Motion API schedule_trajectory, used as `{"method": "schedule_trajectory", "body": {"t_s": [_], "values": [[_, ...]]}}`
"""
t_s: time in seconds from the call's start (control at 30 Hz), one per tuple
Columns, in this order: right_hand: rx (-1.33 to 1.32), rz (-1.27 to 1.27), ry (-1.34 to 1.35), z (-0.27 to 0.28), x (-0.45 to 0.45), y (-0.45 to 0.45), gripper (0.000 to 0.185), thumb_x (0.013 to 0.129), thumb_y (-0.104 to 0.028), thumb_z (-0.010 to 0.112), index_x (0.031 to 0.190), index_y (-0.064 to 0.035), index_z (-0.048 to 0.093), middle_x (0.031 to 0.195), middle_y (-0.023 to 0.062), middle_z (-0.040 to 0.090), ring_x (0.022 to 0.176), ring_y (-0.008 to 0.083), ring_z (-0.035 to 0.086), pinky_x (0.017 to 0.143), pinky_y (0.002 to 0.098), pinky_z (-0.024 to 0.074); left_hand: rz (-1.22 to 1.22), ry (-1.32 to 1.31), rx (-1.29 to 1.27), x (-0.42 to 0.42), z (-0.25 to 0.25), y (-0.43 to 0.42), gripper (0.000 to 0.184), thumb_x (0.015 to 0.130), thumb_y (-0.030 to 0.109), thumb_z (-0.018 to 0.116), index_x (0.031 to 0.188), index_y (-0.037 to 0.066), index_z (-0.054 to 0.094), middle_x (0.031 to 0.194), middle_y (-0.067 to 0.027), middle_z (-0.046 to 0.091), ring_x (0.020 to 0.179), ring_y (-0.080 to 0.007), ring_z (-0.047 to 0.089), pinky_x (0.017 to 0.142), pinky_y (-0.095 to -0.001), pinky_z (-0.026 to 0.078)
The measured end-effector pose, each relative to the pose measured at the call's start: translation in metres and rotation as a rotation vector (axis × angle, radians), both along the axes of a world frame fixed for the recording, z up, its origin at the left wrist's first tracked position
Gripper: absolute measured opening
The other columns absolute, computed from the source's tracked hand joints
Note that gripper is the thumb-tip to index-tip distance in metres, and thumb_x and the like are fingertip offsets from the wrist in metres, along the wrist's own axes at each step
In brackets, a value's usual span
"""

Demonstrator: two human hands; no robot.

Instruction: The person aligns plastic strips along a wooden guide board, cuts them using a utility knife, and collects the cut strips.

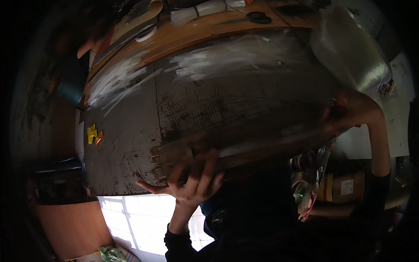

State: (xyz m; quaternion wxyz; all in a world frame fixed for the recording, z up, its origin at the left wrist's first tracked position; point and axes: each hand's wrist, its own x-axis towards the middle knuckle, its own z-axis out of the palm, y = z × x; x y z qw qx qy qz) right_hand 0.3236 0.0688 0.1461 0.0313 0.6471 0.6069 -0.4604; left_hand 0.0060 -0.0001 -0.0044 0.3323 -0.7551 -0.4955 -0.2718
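My left hand (194, 179) is at the table's near edge, its fingers bent over a pale translucent plastic strip (244, 149) and its thumb stretched out to the left. The strip runs rightward, blurred and in shadow, towards my right hand (355, 111). That hand is closed at the right side of the table, and a dark thing with a bit of red shows at its fingers, too dim to name. Further back on the worn dark tabletop (126, 153) lie a large pile of translucent strips (218, 59) and a smaller pile (115, 81) on the left.
Yellow and orange wrappers (91, 133) lie at the table's left. Behind, a wooden board (209, 30) bears black-handled scissors (258, 17) and a tied strip bundle (205, 11). A clear plastic roll (349, 48) is at the right, above a cardboard box (349, 187). Another person's hand (85, 49) shows back left.
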Motion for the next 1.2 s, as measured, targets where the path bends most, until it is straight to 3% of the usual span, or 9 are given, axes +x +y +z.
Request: {"method": "schedule_trajectory", "body": {"t_s": [0.1, 0.2, 0.23, 0.33, 0.6, 0.67, 1.1, 1.2], "values": [[0.016, -0.134, -0.119, 0.012, 0.021, -0.002, 0.019, 0.064, -0.01, 0.073, 0.069, -0.0016, 0.057, 0.06, 0.0053, 0.061, 0.046, 0.0049, 0.054, 0.034, 0.0183, 0.0345, 0.017, 0.002, 0.029, -0.001, -0.002, 0.001, 0.037, 0.079, 0.052, 0.041, 0.095, 0.029, 0.066, 0.092, 0.0145, 0.052, 0.094, -0.012, 0.047, 0.093, -0.0698, -0.006], [0.102, -0.097, -0.027, 0.001, 0.062, 0.002, 0.019, 0.062, -0.009, 0.074, 0.066, -0.0015, 0.057, 0.06, 0.0072, 0.061, 0.047, 0.0077, 0.055, 0.037, 0.0208, 0.039, 0.027, 0.04, 0.052, -0.001, 0.001, 0.002, 0.038, 0.08, 0.052, 0.04, 0.094, 0.029, 0.066, 0.089, 0.0146, 0.051, 0.093, -0.0121, 0.047, 0.093, -0.0701, -0.006], [0.124, -0.128, -0.03, 0.0, 0.069, 0.003, 0.021, 0.061, -0.011, 0.075, 0.064, -0.0007, 0.056, 0.058, 0.0079, 0.06, 0.045, 0.0096, 0.054, 0.039, 0.0225, 0.0413, 0.024, 0.075, 0.081, 0.001, 0.004, 0.003, 0.041, 0.085, 0.049, 0.034, 0.095, 0.025, 0.066, 0.087, 0.0102, 0.05, 0.097, -0.0141, 0.047, 0.099, -0.0642, -0.001], [0.236, -0.138, -0.173, -0.004, 0.08, 0.004, 0.026, 0.06, -0.014, 0.076, 0.064, 0.0, 0.056, 0.058, 0.0063, 0.058, 0.044, 0.0103, 0.052, 0.041, 0.0227, 0.0417, 0.04, 0.089, 0.085, 0.001, 0.002, 0.003, 0.042, 0.086, 0.049, 0.031, 0.094, 0.025, 0.065, 0.085, 0.0095, 0.049, 0.096, -0.0143, 0.047, 0.1, -0.0641, -0.001], [0.418, -0.304, -0.158, -0.031, 0.085, -0.01, 0.031, 0.059, -0.019, 0.078, 0.064, -0.0017, 0.053, 0.051, 0.0001, 0.049, 0.045, 0.0085, 0.048, 0.045, 0.0224, 0.0405, 0.056, 0.101, 0.077, 0.001, 0.002, 0.003, 0.045, 0.087, 0.051, 0.028, 0.092, 0.025, 0.065, 0.085, 0.0082, 0.046, 0.095, -0.0159, 0.047, 0.1, -0.0639, 0.0], [0.54, -0.218, -0.085, -0.038, 0.089, -0.011, 0.025, 0.063, -0.022, 0.073, 0.063, -0.0046, 0.054, 0.047, 0.0015, 0.049, 0.041, 0.009, 0.047, 0.041, 0.0229, 0.0343, 0.065, 0.1, 0.095, 0.002, 0.003, 0.004, 0.046, 0.088, 0.05, 0.027, 0.092, 0.024, 0.065, 0.084, 0.0082, 0.046, 0.095, -0.0162, 0.047, 0.1, -0.0645, 0.0], [0.539, -0.167, -0.164, -0.044, 0.087, -0.013, 0.027, 0.065, -0.021, 0.071, 0.059, -0.0015, 0.053, 0.041, 0.003, 0.044, 0.039, 0.0118, 0.046, 0.042, 0.0263, 0.0325, 0.067, 0.116, 0.118, -0.001, 0.001, 0.002, 0.046, 0.089, 0.048, 0.025, 0.091, 0.024, 0.065, 0.082, 0.0081, 0.047, 0.099, -0.0171, 0.046, 0.1, -0.0641, -0.001], [0.558, -0.175, -0.173, -0.043, 0.084, -0.015, 0.03, 0.066, -0.022, 0.071, 0.062, 0.0018, 0.053, 0.045, 0.0055, 0.045, 0.041, 0.0139, 0.047, 0.044, 0.0279, 0.0346, 0.098, 0.101, 0.07, 0.003, 0.004, -0.003, 0.04, 0.083, 0.052, 0.037, 0.091, 0.026, 0.066, 0.084, 0.01, 0.048, 0.098, -0.0159, 0.046, 0.095, -0.07, -0.004]]}}
